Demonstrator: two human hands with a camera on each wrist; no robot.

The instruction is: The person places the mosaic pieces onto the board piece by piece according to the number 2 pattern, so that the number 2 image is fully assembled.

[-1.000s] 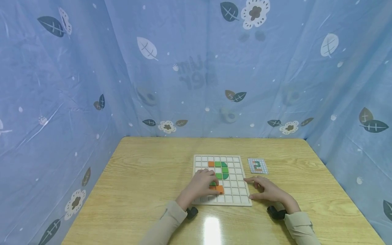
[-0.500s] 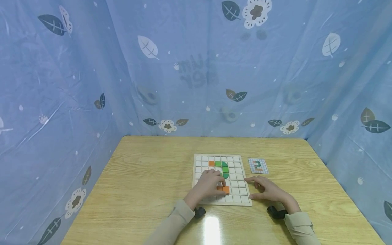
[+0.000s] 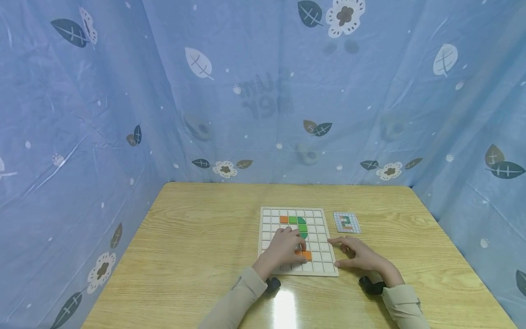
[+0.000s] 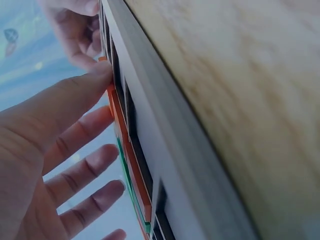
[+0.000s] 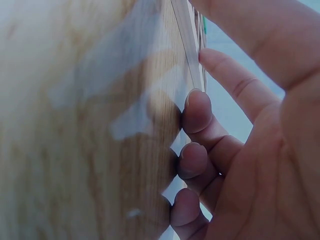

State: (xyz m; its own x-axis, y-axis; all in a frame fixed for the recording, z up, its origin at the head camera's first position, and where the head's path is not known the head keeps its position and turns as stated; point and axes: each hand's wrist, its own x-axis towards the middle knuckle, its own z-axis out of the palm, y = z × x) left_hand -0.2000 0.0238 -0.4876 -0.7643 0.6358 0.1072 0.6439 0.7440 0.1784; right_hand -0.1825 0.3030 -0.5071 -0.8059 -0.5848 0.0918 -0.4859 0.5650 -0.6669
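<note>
A square wooden board [image 3: 326, 270] with a raised grid lies on the table, green and orange tiles in some of its cells. My left hand [image 3: 285, 247] is over the board's lower half, thumb and forefinger pinching an orange square tile [image 3: 307, 255]. Beneath that hand more orange and green tiles [image 4: 131, 175] show in the left wrist view; part of the grid is hidden. Along the right edge, my right hand [image 3: 359, 254] touches the board with thumb and forefinger; its other fingers [image 5: 192, 159] bend and rest on the table. Upper tiles include a green tile [image 3: 302, 227] and an orange tile [image 3: 284, 220].
A small pattern card [image 3: 346, 223] printed with a coloured figure 2 lies right of the board. The wooden table [image 3: 197, 242] extends to both sides. Blue patterned curtains [image 3: 263, 91] hang behind and beside it. Black straps with cameras [image 3: 371, 285] sit at the wrists.
My left hand has moved rightward across the board, and the orange tiles beneath it have shifted right as well. The right hand has stayed at the board's edge.
</note>
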